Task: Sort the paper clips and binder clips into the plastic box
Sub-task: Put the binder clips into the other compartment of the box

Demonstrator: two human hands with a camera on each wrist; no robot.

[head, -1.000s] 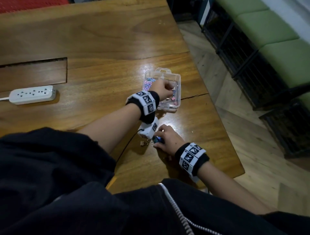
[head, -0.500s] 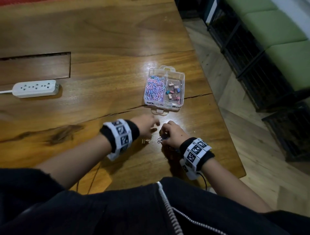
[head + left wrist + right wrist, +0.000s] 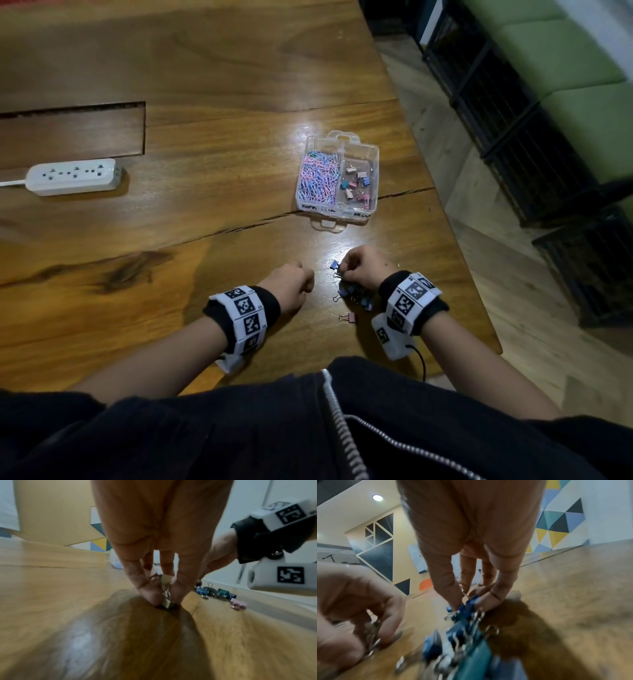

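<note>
A clear plastic box (image 3: 373, 154) lies open on the wooden table, with pastel paper clips (image 3: 318, 180) in its left half and several binder clips (image 3: 358, 186) in its right half. Nearer me, my left hand (image 3: 291, 286) pinches pale binder clips (image 3: 166, 588) against the table. My right hand (image 3: 363, 269) pinches a blue binder clip (image 3: 334, 264) at the far end of a small heap of blue and teal binder clips (image 3: 354, 296). A pink binder clip (image 3: 348, 318) lies alone just in front of the heap.
A white power strip (image 3: 73, 176) lies at the left. A recessed panel (image 3: 72, 137) is set into the table behind it. The table's right edge (image 3: 459, 240) runs close to my right hand, with floor and dark crates beyond.
My left hand left the box, came back to the near table and now pinches clips. My right hand stayed at the heap and picked out a blue clip.
</note>
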